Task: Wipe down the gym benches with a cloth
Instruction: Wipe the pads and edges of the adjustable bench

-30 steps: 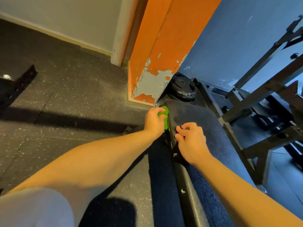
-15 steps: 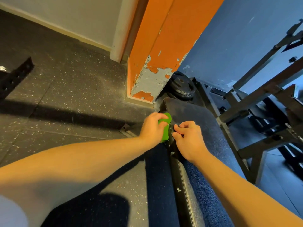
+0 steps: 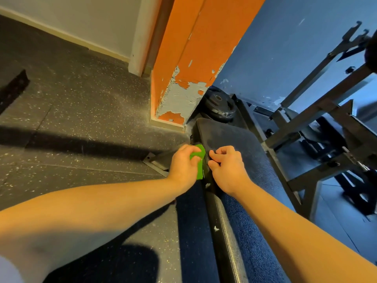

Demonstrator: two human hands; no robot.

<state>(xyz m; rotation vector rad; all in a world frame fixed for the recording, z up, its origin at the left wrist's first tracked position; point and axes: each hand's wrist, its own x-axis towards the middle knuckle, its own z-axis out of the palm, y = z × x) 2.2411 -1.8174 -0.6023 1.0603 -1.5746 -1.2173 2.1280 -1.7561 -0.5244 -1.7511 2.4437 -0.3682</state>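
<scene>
— What takes up most of the view?

— The dark speckled rubber floor, spreading across the left half with a band of shadow over it. To the right rises a blue wall. Between the two stands an orange pillar whose paint has flaked off near its base.

— And the equipment?

— A grey metal rack fills the right side, its bars slanting up in front of the blue wall. Just left of it, the bench runs from the bottom edge up toward the pillar's foot. It has a dark padded top and a black side face, scuffed white in a couple of spots. A black weight plate sits beyond the bench's far end, tucked between pillar and wall.

— Where are the person's hands?

— Both bare forearms reach in from below and meet near the far end of the bench. The right hand rests on the padded top, knuckles up. Its fingers are curled in with the tips at the pad's left edge, and nothing shows inside them.

— The left hand?

— The left hand is just beside the right, off the left edge of the pad, with its fingers and thumb wrapped round the green cloth.

— So where is the cloth exactly?

— It is bunched in that left hand and lies against the bench's black side face. A strip of it hangs below the thumb, near the right hand's thumb.
</scene>
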